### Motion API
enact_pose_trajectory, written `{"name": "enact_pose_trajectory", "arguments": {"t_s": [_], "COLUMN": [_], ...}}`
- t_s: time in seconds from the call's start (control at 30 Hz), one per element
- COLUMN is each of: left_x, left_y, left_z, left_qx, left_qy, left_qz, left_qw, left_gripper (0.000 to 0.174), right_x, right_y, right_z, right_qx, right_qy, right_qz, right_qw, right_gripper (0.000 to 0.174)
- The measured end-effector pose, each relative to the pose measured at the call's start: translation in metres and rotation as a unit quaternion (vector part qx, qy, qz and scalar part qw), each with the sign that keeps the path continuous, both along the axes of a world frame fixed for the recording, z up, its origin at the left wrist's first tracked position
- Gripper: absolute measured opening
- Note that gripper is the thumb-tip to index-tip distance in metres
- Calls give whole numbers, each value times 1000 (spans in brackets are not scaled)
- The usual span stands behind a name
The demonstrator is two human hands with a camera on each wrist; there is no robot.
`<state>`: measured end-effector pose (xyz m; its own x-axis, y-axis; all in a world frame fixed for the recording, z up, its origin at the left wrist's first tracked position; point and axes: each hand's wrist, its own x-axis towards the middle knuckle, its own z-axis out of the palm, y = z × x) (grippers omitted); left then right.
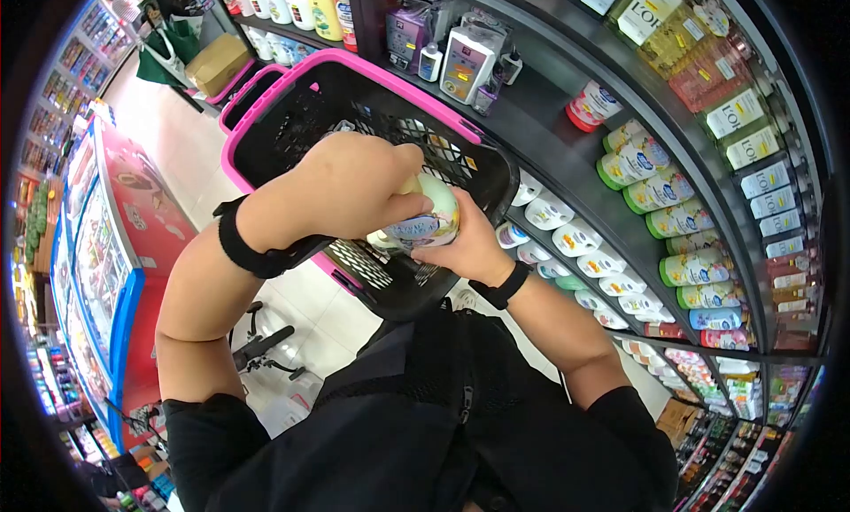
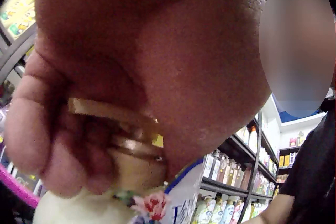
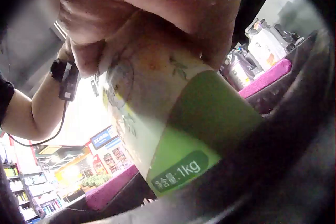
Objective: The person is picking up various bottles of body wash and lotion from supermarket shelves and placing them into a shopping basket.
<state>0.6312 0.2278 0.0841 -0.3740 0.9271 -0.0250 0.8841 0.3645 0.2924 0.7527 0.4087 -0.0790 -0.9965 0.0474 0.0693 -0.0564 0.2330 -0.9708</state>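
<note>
- Premises: a shop aisle with a pale tiled floor [image 1: 305, 310], goods racked on both sides.
- Far left: a chest freezer [image 1: 115, 237] with red and blue sides stands along the aisle, well apart from the hands.
- Left of centre: a black basket [image 1: 390, 73] with a pink rim hangs on the left forearm, under and behind the hands. We cannot tell what lies in it.
- Left hand [image 1: 354, 189]: it sits over the top of the bottle. The left wrist view shows its fingers [image 2: 31, 134] curled tight round the gold cap [image 2: 131, 148], a closed hold.
- Bottle [image 1: 425, 218]: it is held tilted in the air between both hands, above the near rim of the basket. It has a cream body, a floral label and a green band [image 3: 181, 170] marked 1kg.
- Handling, in our judgement: it is fairly heavy for one hand, with stiff plastic walls and a smooth, glossy skin that may slip. We judge it not fragile, though a fall could split the cap. The broad body is the sound place to take hold; the cap alone is a poor one, since it may turn or lift.
- Right hand [image 1: 469, 246]: it cups the body from below, thumb and fingers wrapped round it, and carries the weight.
- Right: dark shelves [image 1: 553, 122] carry rows of containers [image 1: 660, 193], near the hands but not touching them.
</note>
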Motion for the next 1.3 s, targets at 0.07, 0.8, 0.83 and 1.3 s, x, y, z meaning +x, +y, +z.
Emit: {"name": "enact_pose_trajectory", "arguments": {"t_s": [0.07,0.8,0.83,1.3], "left_x": [-1,-36,-36,-72], "left_y": [7,131,131,136], "left_z": [-9,-274,-278,-398], "left_qx": [-8,-111,-137,-187], "left_qy": [6,-12,2,-41], "left_qz": [0,61,33,77], "left_qw": [1000,992,990,978], "left_gripper": [39,38,39,46], "right_x": [2,265,285,386], "right_y": [3,124,127,158], "right_z": [1,-169,-191,-214], "right_qx": [39,-11,6,61], "right_qy": [-6,-121,-130,-318], "right_qz": [-12,-444,-461,-554], "right_qw": [999,888,878,767], "right_gripper": [83,31,29,32]}}
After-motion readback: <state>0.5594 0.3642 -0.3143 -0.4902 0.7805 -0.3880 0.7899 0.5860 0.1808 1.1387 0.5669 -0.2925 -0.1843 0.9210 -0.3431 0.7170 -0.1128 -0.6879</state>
